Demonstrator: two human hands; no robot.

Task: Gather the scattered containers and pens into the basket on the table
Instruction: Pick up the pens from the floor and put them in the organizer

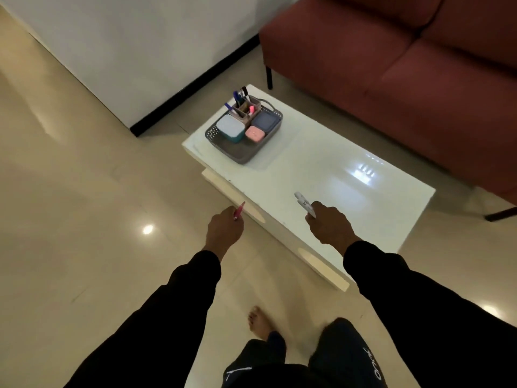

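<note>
Head view: a person in black sleeves stands at the near long edge of a glossy white table (321, 152), each hand curled round a pen. The left hand (225, 229) hangs over the floor just off the table's near edge and grips a pink pen (239, 210), its tip pointing up and away. The right hand (328, 224) hovers above the table's near edge and holds a white pen (304, 203), which juts out toward the far left.

Well apart from both hands, at the table's far left corner, sits a grey perforated basket (223, 144). Inside it stand a white-lidded teal container (230, 128), a dark blue container (265, 120) and a small pink container (255, 133), with a beige pen holder (246, 111) at the back carrying several upright pens (238, 98).

The table top reflects a ceiling light near its right end. A maroon sofa (419, 65) on dark legs runs along the table's far side. The floor (70, 191) is pale glossy tile, and a white wall (126, 51) with a black skirting strip stands beyond the basket. One bare foot (258, 322) shows below, blurred. White lettering on the dark trousers (349, 357) is too small and skewed to read.
</note>
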